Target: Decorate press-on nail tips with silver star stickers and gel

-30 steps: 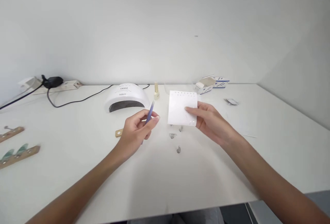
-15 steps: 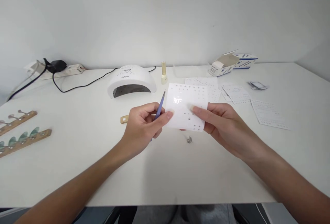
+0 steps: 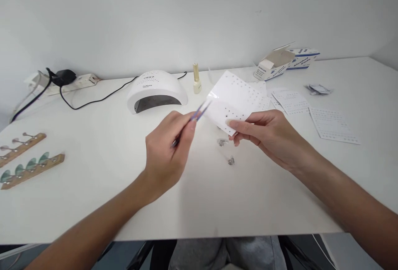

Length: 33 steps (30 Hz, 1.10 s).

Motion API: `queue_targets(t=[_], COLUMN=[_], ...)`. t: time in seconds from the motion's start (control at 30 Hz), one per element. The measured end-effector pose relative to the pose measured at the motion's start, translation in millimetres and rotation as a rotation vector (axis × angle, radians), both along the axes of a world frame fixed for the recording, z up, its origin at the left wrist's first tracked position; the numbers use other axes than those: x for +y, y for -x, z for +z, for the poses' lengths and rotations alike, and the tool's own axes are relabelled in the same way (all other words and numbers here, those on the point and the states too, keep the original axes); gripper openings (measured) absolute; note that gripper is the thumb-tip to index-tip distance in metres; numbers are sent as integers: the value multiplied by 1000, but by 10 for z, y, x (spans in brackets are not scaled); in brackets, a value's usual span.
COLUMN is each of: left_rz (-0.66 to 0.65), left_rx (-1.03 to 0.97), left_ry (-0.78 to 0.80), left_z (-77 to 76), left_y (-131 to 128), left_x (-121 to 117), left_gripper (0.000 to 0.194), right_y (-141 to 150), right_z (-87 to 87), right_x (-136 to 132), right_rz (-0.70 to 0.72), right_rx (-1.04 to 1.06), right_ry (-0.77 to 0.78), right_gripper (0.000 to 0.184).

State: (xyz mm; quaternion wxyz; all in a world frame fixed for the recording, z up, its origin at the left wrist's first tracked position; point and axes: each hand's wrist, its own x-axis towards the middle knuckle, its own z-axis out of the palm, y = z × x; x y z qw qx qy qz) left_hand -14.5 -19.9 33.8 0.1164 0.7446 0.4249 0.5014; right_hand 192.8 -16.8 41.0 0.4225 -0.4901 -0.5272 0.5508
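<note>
My left hand is closed around a pair of purple tweezers, whose two tips are apart and point at the sticker sheet. Pinched at its lower corner by my right hand is a white sticker sheet with rows of small silver marks, held tilted above the table. Below the sheet lie two small clear, shiny pieces, one near my right fingertips and one closer to me; I cannot make out what they are.
A white nail lamp stands at the back beside a nail polish bottle. More sheets, small packets and an open carton are on the right. Wooden strips with green discs lie left, a power strip behind.
My left hand has let go of the sheet's edge and turned the tweezers toward it. The sheet is now rotated, held by my right hand alone. The view has shifted slightly.
</note>
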Motion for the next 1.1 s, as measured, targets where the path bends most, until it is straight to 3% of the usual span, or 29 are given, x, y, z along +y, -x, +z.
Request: queue_targets(t=[0.13, 0.3, 1.1], left_rz=[-10, -34, -23], left_rx=[161, 223, 287], left_ry=[-173, -192, -211], left_z=[-37, -56, -54], left_y=[-50, -66, -36], left_x=[-73, -75, -60], left_gripper=[11, 8, 9], right_y=[12, 11, 10], right_z=[-1, -14, -8], right_x=[-21, -28, -28], right_rz=[-74, -116, -99], right_rx=[-54, -152, -115], right_ry=[-29, -60, -62], right_gripper=[33, 38, 33])
